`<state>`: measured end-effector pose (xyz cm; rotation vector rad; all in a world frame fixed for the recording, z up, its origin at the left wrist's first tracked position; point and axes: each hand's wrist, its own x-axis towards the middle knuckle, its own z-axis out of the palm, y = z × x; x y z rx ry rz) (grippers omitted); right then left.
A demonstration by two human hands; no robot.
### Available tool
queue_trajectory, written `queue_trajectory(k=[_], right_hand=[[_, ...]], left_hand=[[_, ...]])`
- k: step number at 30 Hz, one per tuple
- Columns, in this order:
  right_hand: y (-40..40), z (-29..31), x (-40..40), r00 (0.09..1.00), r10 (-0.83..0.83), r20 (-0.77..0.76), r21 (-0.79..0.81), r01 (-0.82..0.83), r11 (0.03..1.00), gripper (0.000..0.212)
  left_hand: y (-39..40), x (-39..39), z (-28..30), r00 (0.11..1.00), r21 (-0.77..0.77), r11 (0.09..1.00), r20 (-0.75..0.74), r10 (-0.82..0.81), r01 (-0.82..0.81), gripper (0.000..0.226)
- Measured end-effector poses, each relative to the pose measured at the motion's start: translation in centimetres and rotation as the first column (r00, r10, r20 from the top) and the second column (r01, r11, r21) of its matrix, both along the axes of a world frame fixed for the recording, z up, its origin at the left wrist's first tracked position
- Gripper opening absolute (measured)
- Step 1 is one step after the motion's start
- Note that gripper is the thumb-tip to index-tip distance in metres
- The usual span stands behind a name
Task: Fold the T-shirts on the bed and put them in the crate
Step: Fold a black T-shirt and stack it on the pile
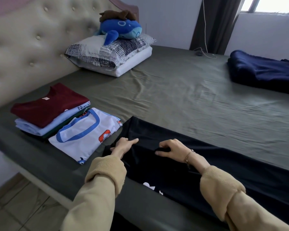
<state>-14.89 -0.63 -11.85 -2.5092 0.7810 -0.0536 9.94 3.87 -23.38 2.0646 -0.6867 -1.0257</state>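
Note:
A black T-shirt point(198, 165) lies stretched along the near edge of the bed, a white print showing near its front. My left hand point(123, 145) pinches the fabric at the shirt's left end, index finger pointing out. My right hand point(172, 148) pinches a small fold of the black cloth a little to the right. To the left lies a folded white T-shirt with blue trim point(85, 137). Behind it stands a stack of folded shirts with a maroon T-shirt point(48, 104) on top. No crate is in view.
The bed point(182, 97) has an olive sheet and a tufted beige headboard point(32, 39). Pillows point(110, 54) with a blue plush toy point(122, 29) sit at its head. A navy cloth point(264, 72) lies at the far right. Tiled floor point(18, 207) shows at lower left.

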Motion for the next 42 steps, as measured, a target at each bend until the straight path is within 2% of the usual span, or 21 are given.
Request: queue_trajectory(k=[3,5,8,9,11,14,18,20,22,23,26,29,30,32,33,35,37,39,42], right_hand=[[-1.1,0.5,0.9,0.990,-0.120,0.078,0.066,0.115,0.991,0.032],[-2.4,0.2,1.9,0.962,-0.262,0.079,0.068,0.257,0.964,0.034],[-4.2,-0.9,3.0,0.866,-0.490,-0.105,0.010,0.493,0.870,0.041],[-4.5,-1.4,3.1,0.824,-0.534,-0.191,-0.004,0.543,0.840,0.045],[-4.7,-2.1,3.1,0.771,-0.565,-0.294,-0.032,0.583,0.812,0.051],[-4.5,-2.5,3.0,0.771,-0.577,-0.268,-0.062,0.584,0.809,0.049],[-4.2,-1.6,2.5,0.792,-0.549,-0.266,-0.001,0.569,0.822,0.050],[-4.3,-1.3,1.8,0.790,-0.540,-0.290,0.024,0.570,0.822,0.050],[-4.5,-1.1,0.8,0.787,-0.538,-0.302,0.046,0.576,0.816,0.047],[-4.5,-1.1,0.2,0.788,-0.537,-0.303,0.056,0.577,0.815,0.046],[-4.7,-1.4,-1.2,0.811,-0.521,-0.264,0.089,0.559,0.825,0.037],[-4.4,-1.9,-2.2,0.842,-0.505,-0.191,0.102,0.529,0.843,0.040],[-3.9,-2.0,-2.5,0.838,-0.518,-0.169,0.081,0.536,0.840,0.044],[-2.9,-2.2,-3.0,0.824,-0.555,-0.108,-0.024,0.556,0.831,0.048],[-2.2,-2.3,-3.2,0.825,-0.561,-0.068,-0.097,0.555,0.826,0.047],[-0.7,-2.4,-3.5,0.848,-0.530,0.017,-0.231,0.519,0.823,0.041],[0.4,-2.7,-3.7,0.876,-0.470,0.104,-0.316,0.478,0.820,0.032],[1.4,-2.9,-3.8,0.907,-0.390,0.160,-0.364,0.422,0.830,0.023],[3.0,-2.7,-3.4,0.954,-0.240,0.182,-0.374,0.293,0.880,0.013]], left_hand=[[0.4,0.1,-0.2,1.000,0.010,1.000,0.006,-0.022,0.022,0.111],[0.9,-0.5,0.8,1.000,0.030,0.999,0.010,-0.024,0.024,0.108],[1.8,-1.8,3.4,0.999,0.003,0.999,0.026,-0.037,0.037,0.068],[1.8,-1.9,3.6,0.999,0.001,1.000,0.027,-0.029,0.029,0.063],[1.8,-1.5,3.2,1.000,-0.011,1.000,-0.016,-0.002,0.002,0.067],[1.1,-0.4,1.5,0.998,-0.019,1.000,-0.066,0.013,-0.014,0.065],[1.9,-1.3,3.4,0.991,-0.040,0.998,-0.124,0.042,-0.048,0.066],[1.9,-1.1,3.5,0.984,-0.071,0.995,-0.169,0.063,-0.076,0.075],[2.3,-1.3,4.7,0.978,-0.049,0.996,-0.201,0.062,-0.073,0.093],[2.6,-1.8,5.7,0.976,-0.033,0.998,-0.214,0.043,-0.052,0.094],[3.2,-3.0,6.9,0.964,-0.048,0.997,-0.255,-0.075,0.065,0.065],[3.5,-3.1,6.6,0.978,-0.042,0.997,-0.200,-0.066,0.058,0.046],[3.6,-3.0,6.6,0.982,-0.036,0.998,-0.182,-0.048,0.043,0.049],[3.0,-1.9,5.0,0.989,-0.037,0.999,-0.144,-0.023,0.018,0.068],[2.0,-0.7,2.7,0.993,-0.046,0.999,-0.120,-0.010,0.004,0.078],[1.5,-0.3,2.2,0.994,-0.057,0.998,-0.107,0.028,-0.034,0.088],[3.0,-2.1,6.0,0.994,-0.081,0.997,-0.108,0.010,-0.019,0.066],[4.1,-3.0,8.0,0.998,-0.124,0.992,-0.040,-0.038,0.033,0.042],[6.1,-2.7,8.9,0.964,-0.210,0.974,0.265,-0.023,0.081,0.007]])
